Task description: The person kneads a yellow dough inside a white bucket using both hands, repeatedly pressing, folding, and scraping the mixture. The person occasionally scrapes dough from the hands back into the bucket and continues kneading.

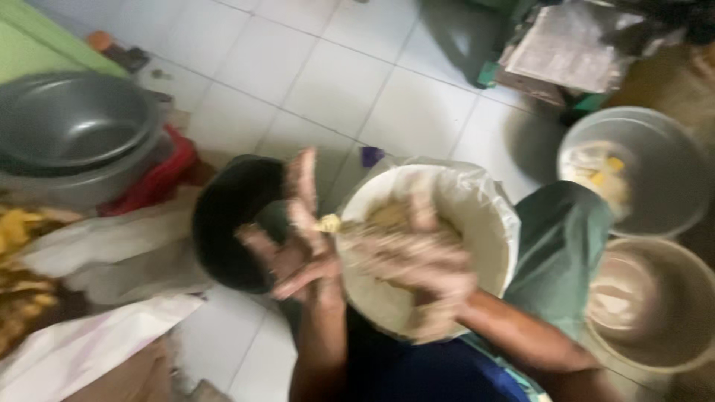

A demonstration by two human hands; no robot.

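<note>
Fingers: left hand (298, 246) spread, right hand (417, 260) blurred, grip unclear, both dough-coated | over lined white bowl (491, 223) | black bowl (223, 216) beside | dough (387, 216) remains in bowl, mixing seemingly unfinished

one head-worn camera; looks steeply down, close over the white bowl (491, 223).

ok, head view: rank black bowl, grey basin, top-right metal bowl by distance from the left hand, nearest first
1. Black bowl: right beside the left hand, on its left; whether they touch is too blurred to tell.
2. Grey basin: far left, up by the green edge.
3. Metal bowl: top right, past the bag-lined bucket and the right hand.
</note>
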